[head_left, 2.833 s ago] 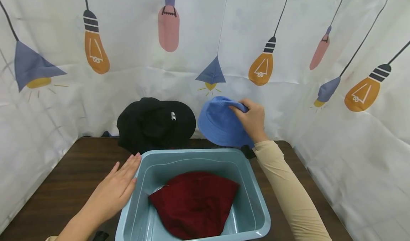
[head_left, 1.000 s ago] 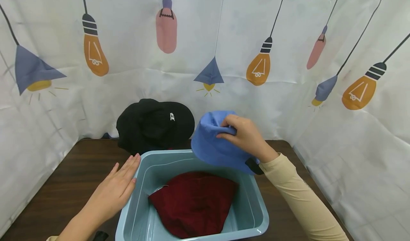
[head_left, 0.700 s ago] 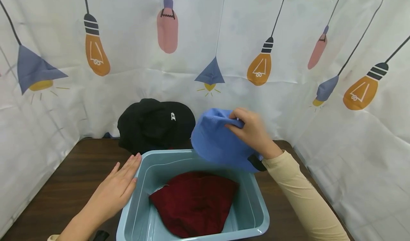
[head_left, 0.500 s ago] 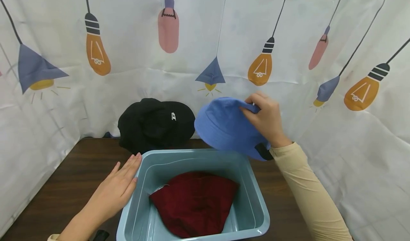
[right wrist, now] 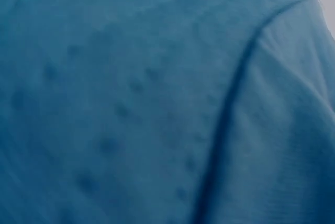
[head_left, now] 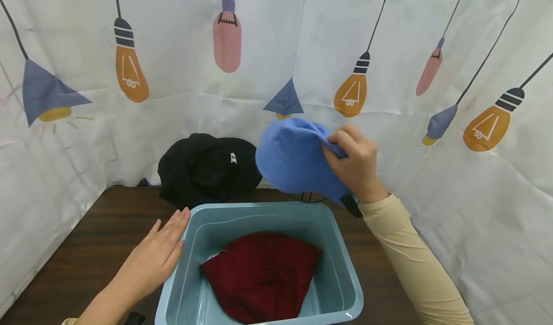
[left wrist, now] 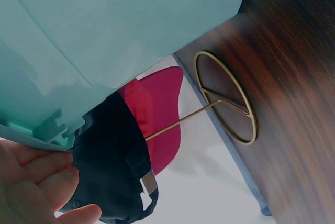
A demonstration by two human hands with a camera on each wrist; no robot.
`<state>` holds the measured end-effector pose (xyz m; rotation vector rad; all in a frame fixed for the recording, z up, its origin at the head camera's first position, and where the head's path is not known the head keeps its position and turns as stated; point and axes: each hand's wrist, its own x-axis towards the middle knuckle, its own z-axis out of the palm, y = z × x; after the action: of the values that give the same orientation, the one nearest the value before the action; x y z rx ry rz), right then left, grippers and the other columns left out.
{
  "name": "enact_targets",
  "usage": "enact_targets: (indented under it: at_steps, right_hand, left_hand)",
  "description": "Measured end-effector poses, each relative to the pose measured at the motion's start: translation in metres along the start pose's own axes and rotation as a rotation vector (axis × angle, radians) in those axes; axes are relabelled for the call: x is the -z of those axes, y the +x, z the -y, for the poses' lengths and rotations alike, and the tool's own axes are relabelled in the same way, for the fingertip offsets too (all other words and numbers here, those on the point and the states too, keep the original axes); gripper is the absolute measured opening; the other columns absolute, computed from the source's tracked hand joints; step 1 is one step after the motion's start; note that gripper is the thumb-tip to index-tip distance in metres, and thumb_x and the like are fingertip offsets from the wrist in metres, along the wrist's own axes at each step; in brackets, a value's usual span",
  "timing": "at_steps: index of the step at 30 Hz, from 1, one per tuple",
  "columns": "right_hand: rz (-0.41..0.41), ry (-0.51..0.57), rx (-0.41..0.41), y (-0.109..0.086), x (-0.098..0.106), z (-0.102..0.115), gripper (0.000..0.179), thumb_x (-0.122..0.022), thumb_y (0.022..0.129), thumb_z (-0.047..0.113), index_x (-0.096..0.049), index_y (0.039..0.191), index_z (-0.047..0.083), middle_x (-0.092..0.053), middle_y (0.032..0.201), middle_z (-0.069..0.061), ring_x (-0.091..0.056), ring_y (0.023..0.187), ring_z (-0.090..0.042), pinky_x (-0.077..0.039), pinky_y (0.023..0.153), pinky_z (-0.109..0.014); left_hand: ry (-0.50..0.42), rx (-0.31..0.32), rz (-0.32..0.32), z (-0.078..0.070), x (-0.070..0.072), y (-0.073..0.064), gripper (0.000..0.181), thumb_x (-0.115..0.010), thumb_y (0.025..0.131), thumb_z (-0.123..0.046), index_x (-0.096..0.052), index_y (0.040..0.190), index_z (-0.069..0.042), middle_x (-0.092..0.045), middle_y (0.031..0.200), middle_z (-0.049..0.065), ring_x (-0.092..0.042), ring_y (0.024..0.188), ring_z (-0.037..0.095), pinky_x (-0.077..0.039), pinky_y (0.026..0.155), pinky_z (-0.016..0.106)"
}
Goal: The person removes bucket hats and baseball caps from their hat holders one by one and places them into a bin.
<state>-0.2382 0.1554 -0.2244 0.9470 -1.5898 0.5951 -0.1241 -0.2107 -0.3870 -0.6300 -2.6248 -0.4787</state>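
Observation:
My right hand (head_left: 356, 159) pinches a light blue bucket hat (head_left: 294, 159) by its folded edge, holding it up beyond the far rim of a pale blue plastic basin (head_left: 259, 209). Blue cloth (right wrist: 131, 77) fills the right wrist view. With fingers straight, my left hand (head_left: 153, 253) rests along the basin's left rim; its fingertips also show under the rim in the left wrist view. Inside the basin lies a dark red fabric hat (head_left: 268, 277). A black cap (head_left: 207, 171) with a small white emblem sits behind the basin, left of the blue hat.
The left wrist view shows a gold wire stand with a round base (left wrist: 254, 116) under the black cap, and a crimson brim (left wrist: 167, 114) beside it. Dark wire (head_left: 308, 199) shows behind the basin. The dark wooden table (head_left: 103, 229) ends at a white printed curtain (head_left: 181, 75).
My right hand first brought the blue hat over the basin's far right corner, then raised it back away; lately the hat swung slightly up and left, exposing wire beneath. The left hand stays put.

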Motion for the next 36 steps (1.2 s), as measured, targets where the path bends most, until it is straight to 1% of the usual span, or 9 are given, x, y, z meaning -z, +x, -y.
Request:
enact_targets:
  at_steps: [3, 7, 10, 13, 16, 20, 25, 29, 36]
  right_hand:
    - [0.031, 0.007, 0.129, -0.010, -0.014, 0.015, 0.012, -0.062, 0.073, -0.006, -0.059, 0.069, 0.004, -0.054, 0.067, -0.008, -0.049, 0.047, -0.018, -0.041, 0.042, -0.031]
    - [0.087, 0.010, 0.296, -0.025, -0.031, 0.033, 0.018, -0.054, 0.075, -0.006, -0.053, 0.065, 0.009, -0.050, 0.065, -0.003, -0.037, 0.039, -0.012, -0.028, 0.035, -0.025]
    - [0.176, 0.013, 0.343, -0.037, -0.040, 0.043, 0.022, -0.047, 0.080, -0.004, -0.048, 0.064, 0.011, -0.045, 0.063, -0.001, -0.028, 0.039, -0.010, -0.021, 0.036, -0.022]
    - [0.274, 0.031, 0.341, -0.049, -0.043, 0.048, 0.018, -0.045, 0.080, 0.000, -0.049, 0.067, 0.011, -0.042, 0.062, 0.000, -0.027, 0.040, -0.009, -0.021, 0.036, -0.022]
    - [0.378, 0.083, 0.343, -0.057, -0.042, 0.053, 0.010, -0.052, 0.073, 0.002, -0.051, 0.072, 0.011, -0.041, 0.062, 0.001, -0.028, 0.042, -0.008, -0.024, 0.037, -0.021]
    - [0.571, 0.175, 0.350, -0.066, -0.040, 0.064, 0.020, -0.067, 0.067, 0.008, -0.050, 0.075, 0.013, -0.042, 0.062, 0.005, -0.034, 0.045, -0.006, -0.028, 0.039, -0.018]
    - [0.906, 0.315, 0.302, -0.080, -0.043, 0.083, 0.020, -0.075, 0.076, 0.019, -0.055, 0.076, 0.017, -0.051, 0.066, 0.010, -0.045, 0.054, 0.000, -0.038, 0.047, -0.014]
    - [1.156, 0.369, 0.248, -0.091, -0.049, 0.094, 0.015, -0.072, 0.081, 0.020, -0.058, 0.077, 0.017, -0.053, 0.067, 0.011, -0.045, 0.058, 0.002, -0.038, 0.053, -0.011]
    - [1.386, 0.485, 0.138, -0.097, -0.054, 0.101, 0.015, -0.075, 0.081, 0.021, -0.062, 0.079, 0.015, -0.048, 0.063, 0.011, -0.041, 0.056, 0.002, -0.034, 0.054, -0.008]
  left_hand:
    - [0.006, -0.006, -0.006, 0.000, 0.000, -0.001, 0.054, -0.050, 0.095, -0.017, -0.035, 0.144, 0.001, -0.038, 0.145, 0.019, -0.021, 0.141, 0.020, 0.001, 0.114, 0.032]
    - [0.013, -0.009, -0.005, 0.000, 0.000, 0.000, 0.054, -0.049, 0.096, -0.017, -0.034, 0.144, 0.001, -0.038, 0.146, 0.018, -0.019, 0.142, 0.018, 0.001, 0.114, 0.034]
    - [0.009, 0.000, 0.006, 0.000, 0.001, 0.001, 0.054, -0.048, 0.096, -0.018, -0.033, 0.145, 0.001, -0.037, 0.146, 0.018, -0.019, 0.141, 0.020, -0.003, 0.115, 0.039]
    - [0.005, 0.009, 0.014, 0.000, 0.002, 0.001, 0.055, -0.048, 0.096, -0.019, -0.033, 0.145, 0.001, -0.037, 0.146, 0.019, -0.022, 0.141, 0.024, -0.006, 0.114, 0.042]
    - [-0.002, 0.015, 0.020, -0.001, 0.002, 0.001, 0.055, -0.048, 0.096, -0.020, -0.033, 0.145, 0.000, -0.036, 0.146, 0.019, -0.023, 0.140, 0.026, -0.005, 0.114, 0.042]
    - [-0.002, 0.017, 0.022, -0.001, 0.001, 0.001, 0.055, -0.048, 0.096, -0.019, -0.034, 0.144, 0.001, -0.037, 0.146, 0.019, -0.023, 0.140, 0.026, -0.004, 0.114, 0.041]
    - [0.011, 0.018, 0.016, -0.001, 0.001, 0.000, 0.054, -0.048, 0.096, -0.017, -0.034, 0.144, 0.002, -0.038, 0.146, 0.019, -0.023, 0.140, 0.024, -0.001, 0.114, 0.038]
    - [0.007, 0.020, 0.018, -0.001, 0.001, 0.000, 0.053, -0.048, 0.096, -0.017, -0.034, 0.144, 0.002, -0.037, 0.146, 0.019, -0.022, 0.141, 0.024, -0.002, 0.114, 0.039]
    - [0.015, 0.005, 0.009, -0.001, -0.001, 0.001, 0.053, -0.048, 0.096, -0.017, -0.034, 0.143, 0.002, -0.037, 0.146, 0.019, -0.020, 0.141, 0.023, -0.009, 0.114, 0.045]
